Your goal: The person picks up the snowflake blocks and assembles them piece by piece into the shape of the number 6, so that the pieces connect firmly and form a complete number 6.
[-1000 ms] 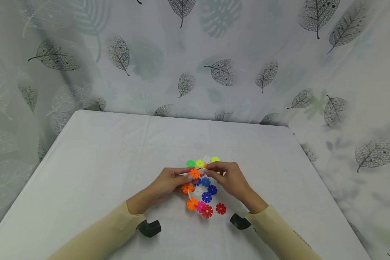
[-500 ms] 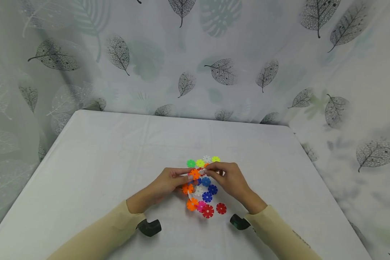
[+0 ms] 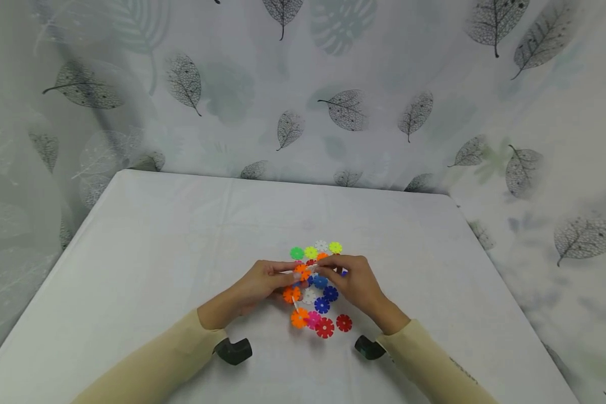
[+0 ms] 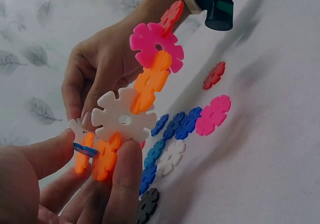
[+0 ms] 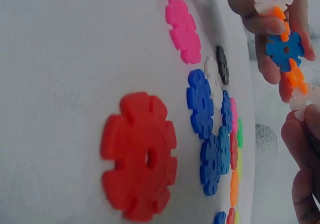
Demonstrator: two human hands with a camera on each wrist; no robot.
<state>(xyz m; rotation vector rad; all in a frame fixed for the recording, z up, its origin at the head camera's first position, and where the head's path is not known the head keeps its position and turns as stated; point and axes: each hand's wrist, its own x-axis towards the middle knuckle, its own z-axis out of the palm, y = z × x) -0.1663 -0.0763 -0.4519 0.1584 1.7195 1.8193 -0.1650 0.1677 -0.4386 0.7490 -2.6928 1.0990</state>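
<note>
Both hands meet over a scatter of flower-shaped slotted plastic discs. My left hand grips a chain of such discs between thumb and fingers. Hanging from it are a white disc, an orange disc, a pink disc and a red disc. A blue disc sits by the left fingers, joined to orange discs on both sides. At the chain's other end, my right hand pinches a white disc against the orange disc. The right fingertips partly cover that white disc.
On the white-covered table lie loose discs: a red disc nearest, blue discs under the hands, green and yellow ones behind. Dark wrist mounts stick out below the sleeves. A leaf-patterned curtain hangs behind.
The right hand has dipped slightly, and the white disc in it has turned from showing its face to nearly edge-on. The left hand and chain have barely moved.
</note>
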